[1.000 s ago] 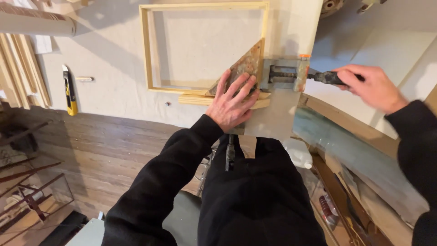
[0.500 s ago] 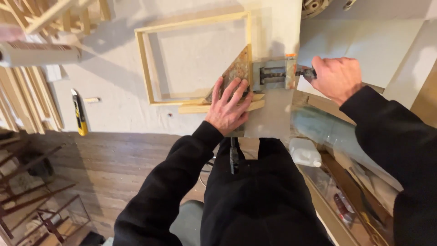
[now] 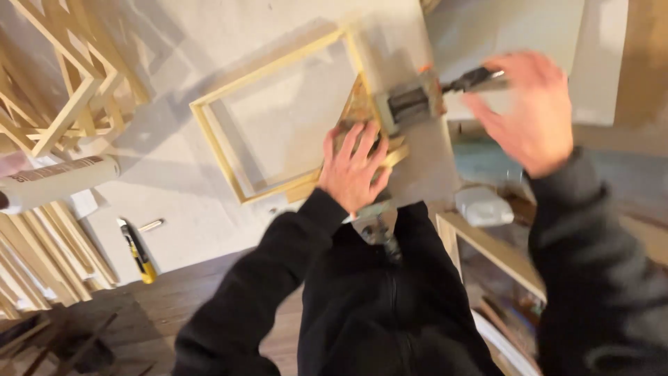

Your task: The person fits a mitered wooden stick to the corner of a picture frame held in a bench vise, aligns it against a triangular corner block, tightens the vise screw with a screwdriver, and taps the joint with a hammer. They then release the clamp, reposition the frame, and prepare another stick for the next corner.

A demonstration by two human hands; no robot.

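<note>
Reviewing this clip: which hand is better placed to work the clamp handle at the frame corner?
Right, probably. The right hand is blurred but sits at the clamp handle, while the left hand lies flat on the triangular block at the wooden frame corner.

Light: warm and fairly bright on the pale table (image 3: 209, 188), dimmer toward the wooden floor (image 3: 209, 306).
Shadows: soft ones fall left of the wooden frame (image 3: 229, 150) and beside the left hand (image 3: 353, 166) fingers.
Blur: heavy motion smear — the right hand (image 3: 532, 111) is smudged, its fingers indistinct.
Focus: nothing crisp — the dark sleeves show little detail.
</note>
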